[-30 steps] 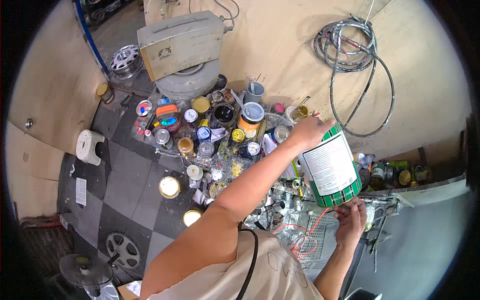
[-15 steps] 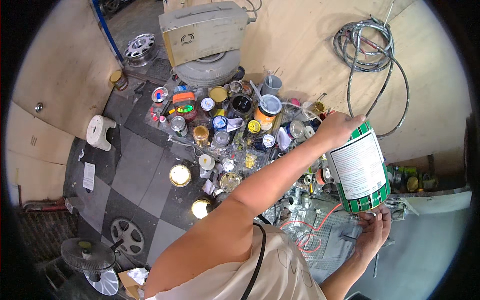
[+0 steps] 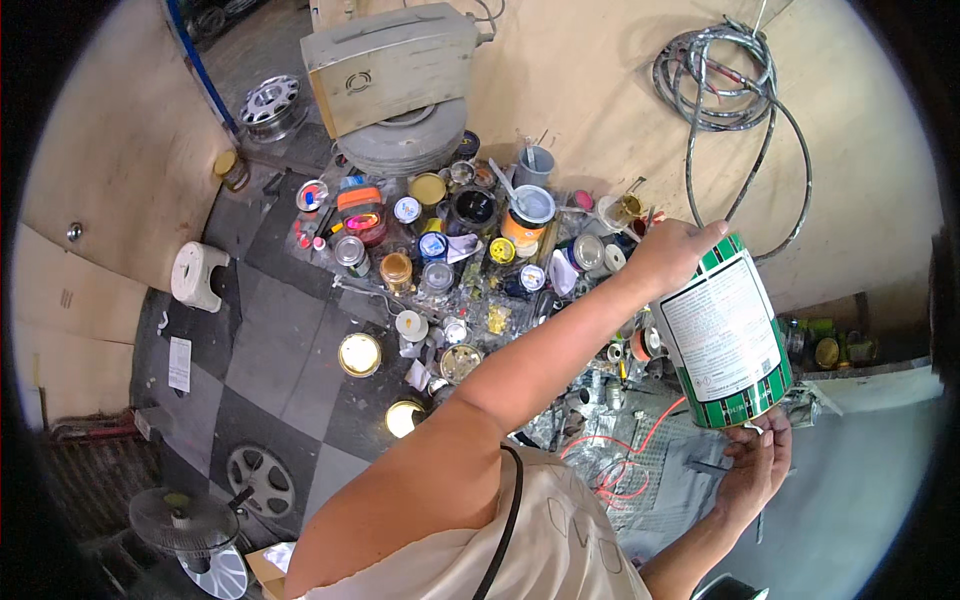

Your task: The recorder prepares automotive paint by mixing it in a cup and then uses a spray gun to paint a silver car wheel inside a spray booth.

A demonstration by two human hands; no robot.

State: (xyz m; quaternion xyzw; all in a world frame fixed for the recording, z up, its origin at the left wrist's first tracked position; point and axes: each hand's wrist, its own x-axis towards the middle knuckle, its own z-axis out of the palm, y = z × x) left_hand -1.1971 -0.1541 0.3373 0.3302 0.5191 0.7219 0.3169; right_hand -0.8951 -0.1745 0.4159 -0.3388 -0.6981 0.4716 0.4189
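Note:
A large green metal can [image 3: 722,335] with a big white printed label hangs tilted at the right, held up in the air. My left hand [image 3: 680,258] grips it at its upper rim, the arm stretched across the view. Just under the can's lower end is my right hand [image 3: 757,467], its fingers curled and pressed together near the bottom edge. A small white bit [image 3: 755,429] shows at those fingertips, too small to name. The can hides part of the right fingers.
Many paint cans and jars crowd the work area, among them an orange can with a grey cup [image 3: 533,205] on top. Open cans [image 3: 359,354] stand on the checkered floor. A red hose [image 3: 640,450] lies below; a coiled black hose [image 3: 715,80] hangs on the wall.
The can has shifted slightly right and turned a little, with both hands staying at it. The whole view has moved slightly.

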